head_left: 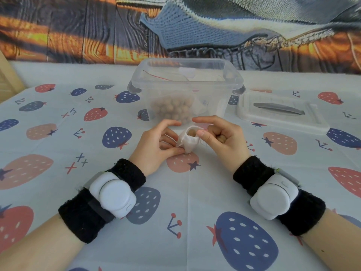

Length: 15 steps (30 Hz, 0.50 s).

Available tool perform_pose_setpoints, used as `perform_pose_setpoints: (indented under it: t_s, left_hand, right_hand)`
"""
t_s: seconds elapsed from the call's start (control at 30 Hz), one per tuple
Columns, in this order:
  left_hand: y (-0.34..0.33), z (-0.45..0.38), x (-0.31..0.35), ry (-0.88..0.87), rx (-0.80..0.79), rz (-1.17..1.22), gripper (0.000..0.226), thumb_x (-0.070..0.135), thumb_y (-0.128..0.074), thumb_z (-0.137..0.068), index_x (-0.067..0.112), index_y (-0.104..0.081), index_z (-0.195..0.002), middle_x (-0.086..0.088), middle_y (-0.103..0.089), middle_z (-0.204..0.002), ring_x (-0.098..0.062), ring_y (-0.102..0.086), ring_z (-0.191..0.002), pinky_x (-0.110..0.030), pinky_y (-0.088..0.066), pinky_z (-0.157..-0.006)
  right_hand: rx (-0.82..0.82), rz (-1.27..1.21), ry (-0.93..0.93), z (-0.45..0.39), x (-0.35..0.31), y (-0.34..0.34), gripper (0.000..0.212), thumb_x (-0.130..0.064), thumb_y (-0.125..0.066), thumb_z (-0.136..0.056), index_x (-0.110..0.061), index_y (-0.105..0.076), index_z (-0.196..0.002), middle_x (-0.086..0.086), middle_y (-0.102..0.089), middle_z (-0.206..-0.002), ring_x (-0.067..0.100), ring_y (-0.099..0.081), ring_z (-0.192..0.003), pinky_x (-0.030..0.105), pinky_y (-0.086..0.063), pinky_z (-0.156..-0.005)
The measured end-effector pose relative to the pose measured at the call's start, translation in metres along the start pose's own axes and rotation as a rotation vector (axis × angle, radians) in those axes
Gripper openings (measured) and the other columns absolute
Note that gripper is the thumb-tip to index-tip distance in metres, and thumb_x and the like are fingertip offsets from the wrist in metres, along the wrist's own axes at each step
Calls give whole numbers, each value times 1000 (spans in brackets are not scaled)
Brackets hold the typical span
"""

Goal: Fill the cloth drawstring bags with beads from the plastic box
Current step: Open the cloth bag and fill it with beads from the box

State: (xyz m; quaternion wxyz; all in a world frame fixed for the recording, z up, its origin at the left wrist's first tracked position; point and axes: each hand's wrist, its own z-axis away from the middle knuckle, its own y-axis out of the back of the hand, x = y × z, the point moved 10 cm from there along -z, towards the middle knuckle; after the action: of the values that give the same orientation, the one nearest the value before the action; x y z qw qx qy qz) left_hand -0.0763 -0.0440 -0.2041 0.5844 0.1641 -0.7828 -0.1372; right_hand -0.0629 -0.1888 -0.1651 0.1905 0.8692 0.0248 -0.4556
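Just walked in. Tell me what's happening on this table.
A person is filling a small white cloth bag with tan beads. The left hand pinches the bag's side and holds its mouth open; at least one bead already shows inside. The right hand is at the bag's rim, with more beads cupped in its curled fingers. Behind the hands stands the clear plastic box, open and still holding a pile of beads. Its lid lies on the tablecloth to the right.

The plastic box (186, 83) stands toward the counter's (58, 118) far edge, beads (172, 109) in it; its lid (281, 114) lies just right; the bag (188, 140) sits before it, between both hands.
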Motion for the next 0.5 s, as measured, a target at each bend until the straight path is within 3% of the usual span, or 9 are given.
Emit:
perform_pose_setpoints:
  t_s: [0.07, 0.13, 0.2, 0.23, 0.27, 0.4, 0.43, 0.5]
  left_hand:
    - [0, 0, 0, 1, 2, -1, 58, 2, -79, -70, 17, -54, -119, -7, -65, -89, -17, -66, -78, -19, -53, -73]
    - [0, 1, 0, 2, 0, -4, 57, 2, -79, -70, 17, -54, -119, -7, -65, -90, -17, -65, -78, -20, -53, -74]
    - [0, 1, 0, 4, 2, -2, 57, 2, -79, -70, 17, -54, -119, -8, -65, -90, -17, -66, -78, -20, -53, -74]
    - [0, 1, 0, 5, 4, 0, 57, 1, -79, -70, 17, -54, -120, -8, -65, -90, -17, -66, -78, -19, -53, -74]
    - [0, 1, 0, 6, 5, 1, 58, 0, -79, -70, 16, -54, -120, -8, -65, -90, -17, -66, -78, -19, -53, -74]
    - [0, 1, 0, 5, 4, 1, 58, 0, -78, -70, 15, -54, -121, -8, -65, -90, -16, -65, -77, -16, -51, -73]
    - [0, 1, 0, 5, 4, 2, 58, 0, -78, -70, 15, -54, -121, -7, -65, -90, -16, -66, -77, -16, -51, -73]
    - [1, 1, 0, 6, 6, 2, 58, 0, -79, -70, 15, -54, -121, -6, -65, -90, -14, -66, -78, -16, -51, -73]
  right_hand:
    - [28, -103, -140, -1, 13, 2, 11, -16, -53, -92, -19, -64, -92, -8, -29, -47, 5, -22, -41, 17, -23, -41]
    - [65, -363, -465, 3, 48, 4, 23, -10, -45, -96, -12, -61, -80, -10, -28, -43, 6, -20, -37, 13, -15, -38]
    - [50, -667, -773, 14, 73, -3, 24, -9, -44, -88, -10, -57, -68, -7, -25, -45, 6, -19, -35, 13, -8, -36]
    - [55, -806, -857, 17, 79, -5, 14, -8, -45, -79, -9, -52, -67, -5, -25, -46, 7, -20, -34, 15, -8, -33]
    - [69, -923, -896, 17, 83, -5, 2, -7, -47, -68, -9, -47, -68, -3, -26, -47, 7, -22, -35, 17, -11, -31]
    - [118, -1182, -909, 15, 89, -5, 31, 1, -52, -43, -10, -41, -70, 2, -30, -58, 10, -30, -38, 17, -19, -26]
    - [104, -1194, -918, 16, 88, -8, 29, 1, -54, -47, -10, -41, -70, 2, -30, -60, 10, -31, -38, 16, -20, -26]
    - [76, -1132, -954, 18, 90, -13, 15, -5, -53, -75, -11, -40, -71, 1, -31, -60, 7, -31, -36, 14, -19, -25]
